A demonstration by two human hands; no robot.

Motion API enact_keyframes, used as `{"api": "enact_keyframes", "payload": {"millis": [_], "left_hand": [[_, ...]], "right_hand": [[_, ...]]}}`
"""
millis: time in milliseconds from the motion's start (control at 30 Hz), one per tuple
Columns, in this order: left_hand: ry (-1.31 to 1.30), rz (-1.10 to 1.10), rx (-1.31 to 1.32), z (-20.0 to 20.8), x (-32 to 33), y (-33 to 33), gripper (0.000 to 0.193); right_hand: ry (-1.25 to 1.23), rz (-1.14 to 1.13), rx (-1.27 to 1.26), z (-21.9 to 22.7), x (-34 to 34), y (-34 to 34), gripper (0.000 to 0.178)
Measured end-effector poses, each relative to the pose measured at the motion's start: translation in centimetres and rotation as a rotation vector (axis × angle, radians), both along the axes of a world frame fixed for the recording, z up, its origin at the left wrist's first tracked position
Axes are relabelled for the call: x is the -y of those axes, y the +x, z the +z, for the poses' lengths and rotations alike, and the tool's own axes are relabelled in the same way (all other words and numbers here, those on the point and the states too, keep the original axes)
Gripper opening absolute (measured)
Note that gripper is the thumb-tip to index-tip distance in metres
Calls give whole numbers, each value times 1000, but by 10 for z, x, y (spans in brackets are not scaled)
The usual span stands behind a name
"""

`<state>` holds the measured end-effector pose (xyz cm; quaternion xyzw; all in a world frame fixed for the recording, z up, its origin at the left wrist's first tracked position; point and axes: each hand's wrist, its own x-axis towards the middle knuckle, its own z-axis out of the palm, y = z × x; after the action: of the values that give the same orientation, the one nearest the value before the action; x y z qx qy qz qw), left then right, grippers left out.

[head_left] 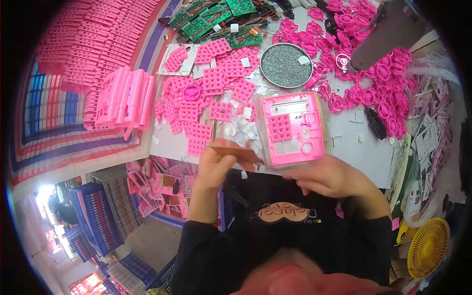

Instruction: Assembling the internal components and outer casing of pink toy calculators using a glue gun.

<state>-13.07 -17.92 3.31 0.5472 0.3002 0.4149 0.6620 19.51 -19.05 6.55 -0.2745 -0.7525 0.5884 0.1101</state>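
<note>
My left hand (216, 166) grips a thin brown board (236, 152), probably a circuit board, by its near edge and holds it tilted above the table. To its right, a pink plastic housing (290, 153) lies open side up on a block. Inside the housing sits a pink rubber keypad (280, 127) with rows of round bumps. My right hand (327, 177) is just below the housing's near edge, its fingers pointing left. They are smeared by motion, so whether they pinch anything is not visible.
Loose pink keypads (214, 78) pile up at left, with white bits beside them. A round tray (286, 64) of small grey screws stands beyond the housing. Green circuit boards (206, 22) lie at the back, pink ring parts (378, 93) at right. A dark machine arm (388, 34) overhangs the right side.
</note>
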Motion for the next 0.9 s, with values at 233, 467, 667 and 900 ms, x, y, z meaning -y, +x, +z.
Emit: {"api": "enact_keyframes", "payload": {"millis": [233,467,667,900], "left_hand": [[181,-451,-300,25,-4,43,26],[-112,-706,-243,36,-3,44,25],[-157,-506,-345,24,8,38,26],[-156,-245,-387,13,19,38,25]], "right_hand": [[369,40,75,18,-10,2,112],[120,87,-323,-21,-11,-44,117],[-572,-135,-618,-14,2,-54,61],[-456,-720,-644,-25,16,-46,14]]}}
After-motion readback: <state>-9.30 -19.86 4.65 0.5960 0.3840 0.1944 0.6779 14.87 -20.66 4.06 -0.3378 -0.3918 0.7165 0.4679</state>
